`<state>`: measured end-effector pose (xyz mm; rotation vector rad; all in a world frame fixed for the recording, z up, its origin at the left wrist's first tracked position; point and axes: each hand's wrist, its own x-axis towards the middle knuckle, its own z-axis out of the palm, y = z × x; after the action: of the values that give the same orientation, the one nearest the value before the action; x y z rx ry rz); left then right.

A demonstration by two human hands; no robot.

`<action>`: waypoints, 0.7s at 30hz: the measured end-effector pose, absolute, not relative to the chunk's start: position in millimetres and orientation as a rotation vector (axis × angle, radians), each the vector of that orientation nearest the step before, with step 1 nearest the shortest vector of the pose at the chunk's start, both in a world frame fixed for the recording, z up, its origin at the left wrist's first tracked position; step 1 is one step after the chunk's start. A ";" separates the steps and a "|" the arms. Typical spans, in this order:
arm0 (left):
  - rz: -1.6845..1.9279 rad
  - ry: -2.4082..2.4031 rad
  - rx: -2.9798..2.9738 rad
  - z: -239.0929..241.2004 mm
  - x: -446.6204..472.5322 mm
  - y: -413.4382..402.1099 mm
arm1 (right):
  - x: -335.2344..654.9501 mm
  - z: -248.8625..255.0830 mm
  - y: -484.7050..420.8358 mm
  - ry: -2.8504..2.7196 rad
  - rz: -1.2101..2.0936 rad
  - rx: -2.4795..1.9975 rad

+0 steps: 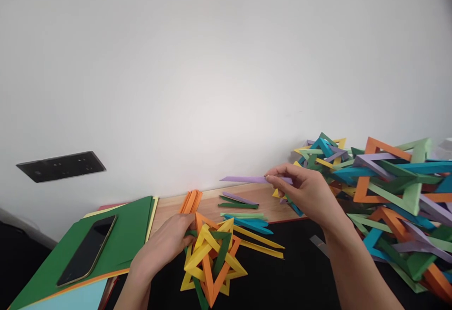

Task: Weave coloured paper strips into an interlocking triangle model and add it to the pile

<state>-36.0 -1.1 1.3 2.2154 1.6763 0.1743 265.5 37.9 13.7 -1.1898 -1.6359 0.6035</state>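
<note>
Between the thumb and fingers of my right hand [300, 187], a purple folded paper strip [243, 179] is pinched, held level above the table in front of the wall. My left hand [165, 241] is closed on the left side of a folded-paper star [212, 258] of yellow, orange and green strips; its fingertips are partly hidden. Loose yellow strips [263, 243] lie just right of the star. Behind it are blue strips [249, 224], dark green strips [236, 205] and a bundle of orange strips [191, 201].
Finished paper stars in many colours [391, 178] are piled at the right. On the left, a phone [88, 248] rests on a stack of coloured paper [132, 225]. A black socket panel [61, 166] is set in the white wall [212, 74]. Black cover [282, 281] lies over the wooden table [212, 201].
</note>
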 end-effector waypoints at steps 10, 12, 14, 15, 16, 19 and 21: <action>0.315 1.650 2.259 -0.3 -40.5 3.0 | 258.2 24.3 20.8 -1.593 0.708 -1.022; 0.317 1.643 2.248 0.1 -40.1 3.1 | 255.9 23.7 19.2 -1.586 0.706 -1.012; 0.316 1.634 2.238 0.6 -39.7 2.8 | 253.5 23.3 18.5 -1.600 0.732 -1.013; 0.311 1.629 2.236 0.9 -39.6 2.5 | 252.4 23.3 18.3 -1.613 0.750 -1.018; 0.304 1.626 2.237 1.2 -39.4 2.3 | 251.5 23.3 18.4 -1.627 0.766 -1.023; 0.273 1.633 2.245 1.3 -39.2 1.9 | 249.8 23.1 18.8 -1.683 0.796 -1.032; 0.278 1.639 2.246 0.6 -39.4 2.0 | 249.5 22.7 18.9 -1.716 0.810 -1.031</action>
<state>-39.4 2.0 0.6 2.2463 1.6385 0.2784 249.5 18.9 22.7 -1.0310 -1.7163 0.8095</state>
